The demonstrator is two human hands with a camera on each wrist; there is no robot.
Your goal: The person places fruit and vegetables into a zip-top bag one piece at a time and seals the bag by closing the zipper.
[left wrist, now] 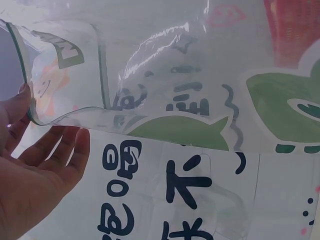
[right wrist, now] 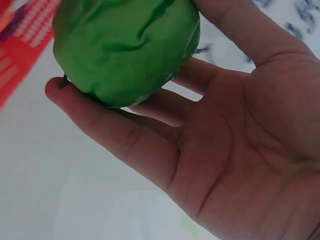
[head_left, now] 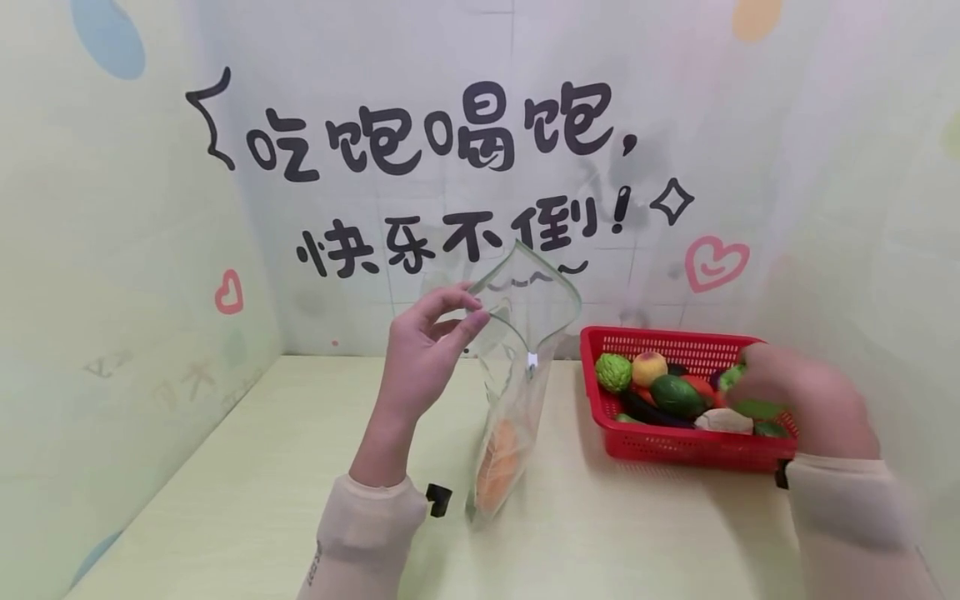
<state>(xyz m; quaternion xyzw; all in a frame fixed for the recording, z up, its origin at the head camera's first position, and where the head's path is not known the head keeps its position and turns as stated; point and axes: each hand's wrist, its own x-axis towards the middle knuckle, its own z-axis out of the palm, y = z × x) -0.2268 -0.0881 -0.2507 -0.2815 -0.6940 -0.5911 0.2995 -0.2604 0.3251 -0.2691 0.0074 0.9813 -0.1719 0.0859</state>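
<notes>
My left hand (head_left: pixel 427 350) pinches the rim of a clear zip bag (head_left: pixel 525 408) between thumb and fingers. The bag stands upright on the table with its mouth spread wide, a white slider on its edge. Low inside it lies an orange, elongated item (head_left: pixel 498 467). The left wrist view shows green printed shapes on the bag's clear film (left wrist: pixel 165 65). Over the right end of the red basket (head_left: pixel 697 450) is my right hand (head_left: pixel 806 400), blurred in the head view. Its fingers and thumb grip a round green cabbage (right wrist: pixel 125 50) with wavy folds.
The basket holds a cucumber-green oval item (head_left: pixel 677 397), a peach (head_left: pixel 649 368), a knobbly green ball (head_left: pixel 613 372), a dark eggplant (head_left: pixel 652 412) and a pale item (head_left: pixel 723 421). Behind the table (head_left: pixel 285 467) stands a wall with black lettering.
</notes>
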